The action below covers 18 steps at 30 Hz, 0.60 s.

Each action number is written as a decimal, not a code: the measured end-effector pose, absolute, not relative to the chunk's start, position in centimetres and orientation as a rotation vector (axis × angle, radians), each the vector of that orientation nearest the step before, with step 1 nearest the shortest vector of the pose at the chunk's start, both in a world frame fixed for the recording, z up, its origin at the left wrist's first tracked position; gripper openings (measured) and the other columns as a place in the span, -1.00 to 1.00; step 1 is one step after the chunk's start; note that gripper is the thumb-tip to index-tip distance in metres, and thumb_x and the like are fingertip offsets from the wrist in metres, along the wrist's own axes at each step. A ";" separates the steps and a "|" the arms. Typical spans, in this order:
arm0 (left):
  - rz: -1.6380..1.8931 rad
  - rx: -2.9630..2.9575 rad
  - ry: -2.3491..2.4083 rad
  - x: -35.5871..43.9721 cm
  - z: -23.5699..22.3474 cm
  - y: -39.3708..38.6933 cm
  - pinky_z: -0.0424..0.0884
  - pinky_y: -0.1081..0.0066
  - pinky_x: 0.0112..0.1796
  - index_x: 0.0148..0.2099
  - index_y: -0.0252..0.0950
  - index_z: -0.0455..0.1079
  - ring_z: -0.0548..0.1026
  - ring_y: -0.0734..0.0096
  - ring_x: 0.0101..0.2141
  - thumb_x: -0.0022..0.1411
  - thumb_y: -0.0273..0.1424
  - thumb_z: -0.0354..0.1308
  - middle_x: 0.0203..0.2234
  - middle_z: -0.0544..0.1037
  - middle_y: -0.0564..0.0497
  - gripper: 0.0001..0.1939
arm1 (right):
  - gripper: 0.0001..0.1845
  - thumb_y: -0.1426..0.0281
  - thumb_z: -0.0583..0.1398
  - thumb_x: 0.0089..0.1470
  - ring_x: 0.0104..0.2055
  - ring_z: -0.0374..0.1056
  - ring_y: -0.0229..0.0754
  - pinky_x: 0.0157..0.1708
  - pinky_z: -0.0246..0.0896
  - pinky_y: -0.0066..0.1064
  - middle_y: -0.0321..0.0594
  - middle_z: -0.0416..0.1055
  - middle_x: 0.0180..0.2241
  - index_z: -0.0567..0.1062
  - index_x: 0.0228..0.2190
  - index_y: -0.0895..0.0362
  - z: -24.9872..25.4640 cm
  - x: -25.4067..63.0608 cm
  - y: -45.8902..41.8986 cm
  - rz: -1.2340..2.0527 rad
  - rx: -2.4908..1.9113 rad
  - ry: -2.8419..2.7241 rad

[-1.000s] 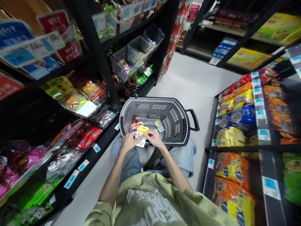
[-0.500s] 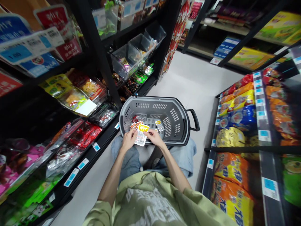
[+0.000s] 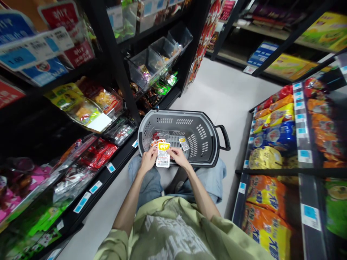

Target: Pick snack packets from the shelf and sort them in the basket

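Between my two hands is a small snack packet (image 3: 163, 156) with a yellow top and a white lower part, held over the near rim of a grey shopping basket (image 3: 184, 126). My left hand (image 3: 148, 160) pinches its left edge, and my right hand (image 3: 178, 157) grips the right edge with fingers closed. Inside the basket lies a yellow-and-silver packet (image 3: 184, 144) on the right. An orange packet (image 3: 158, 142) and a red packet (image 3: 159, 136) lie at its left, partly hidden behind my left hand and the held packet.
The basket's black handle (image 3: 224, 138) juts out to the right. Shelves of bagged snacks (image 3: 99, 155) run along the left, with clear plastic bins (image 3: 151, 65) farther back. Bagged goods (image 3: 279, 126) fill the right shelf. Pale floor (image 3: 225, 86) lies between them.
The yellow-and-white packet has been straightened upright between my hands, and more of its lower part shows. My hands have moved apart to its two edges. The basket has stayed in place.
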<state>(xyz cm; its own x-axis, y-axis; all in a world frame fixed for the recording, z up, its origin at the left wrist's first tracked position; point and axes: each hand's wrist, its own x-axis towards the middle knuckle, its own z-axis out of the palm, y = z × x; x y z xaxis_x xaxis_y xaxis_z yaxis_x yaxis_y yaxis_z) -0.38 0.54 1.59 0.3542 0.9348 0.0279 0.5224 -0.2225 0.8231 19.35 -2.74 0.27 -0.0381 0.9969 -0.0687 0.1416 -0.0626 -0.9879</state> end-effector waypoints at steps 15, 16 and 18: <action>0.691 1.885 1.270 -0.4 1.9 0.5 0.28 0.50 -0.38 -0.16 -0.25 0.34 0.49 0.43 -0.49 0.36 -0.28 -0.13 -0.54 0.51 0.09 -0.75 | -0.64 0.07 0.24 -0.03 -0.58 0.15 -0.29 -0.55 0.12 -0.44 -0.37 0.23 -0.63 0.42 -0.48 0.12 0.3 19.2 -2.8 1.271 -1.292 -1.122; 0.692 1.884 1.270 -0.4 1.9 0.5 0.28 0.50 -0.38 -0.16 -0.25 0.34 0.49 0.43 -0.49 0.36 -0.27 -0.12 -0.54 0.52 0.09 -0.75 | -0.64 0.07 0.24 -0.03 -0.58 0.15 -0.29 -0.55 0.12 -0.44 -0.37 0.23 -0.63 0.42 -0.48 0.12 0.3 19.2 -2.8 1.267 -1.296 -1.117; 0.695 1.882 1.277 -0.4 1.8 0.5 0.28 0.50 -0.37 -0.16 -0.24 0.34 0.49 0.43 -0.49 0.36 -0.27 -0.12 -0.55 0.52 0.09 -0.75 | -0.65 0.07 0.24 -0.03 -0.58 0.15 -0.29 -0.55 0.12 -0.45 -0.38 0.23 -0.63 0.42 -0.47 0.12 0.3 19.2 -2.7 1.269 -1.290 -1.119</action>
